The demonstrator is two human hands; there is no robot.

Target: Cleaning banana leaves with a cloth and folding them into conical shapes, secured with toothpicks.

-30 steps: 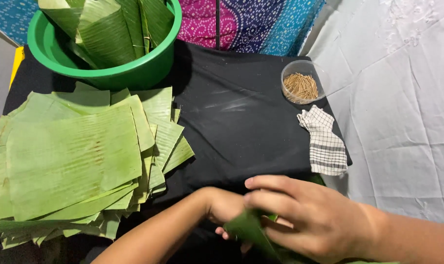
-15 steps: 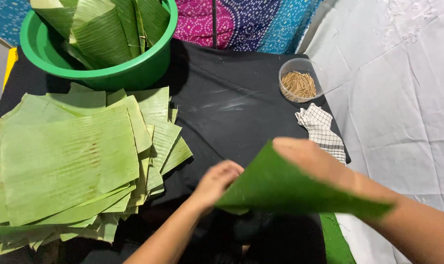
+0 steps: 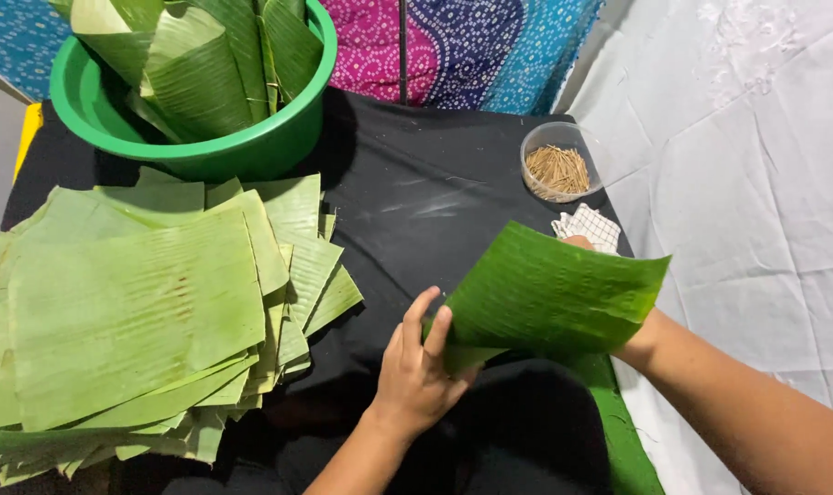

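Dark green glossy banana leaf piece (image 3: pixel 549 298), roughly rectangular, fine ribbed, held tilted above the black cloth-covered table (image 3: pixel 416 202), near its front edge. Left hand (image 3: pixel 419 367) pinches the leaf's lower left corner, fingers extended upward, thumb under the leaf. Right hand (image 3: pixel 581 243) mostly hidden behind the leaf, only a fingertip over the top edge; forearm runs off lower right; grip cannot tell. Left of the leaf: pale green stack of cut banana leaf sheets (image 3: pixel 132 312). Beyond the leaf: checked white cloth (image 3: pixel 589 225), clear plastic cup of small wooden sticks (image 3: pixel 558 165). Farthest left: green plastic basin (image 3: pixel 205 151) with rolled leaves.
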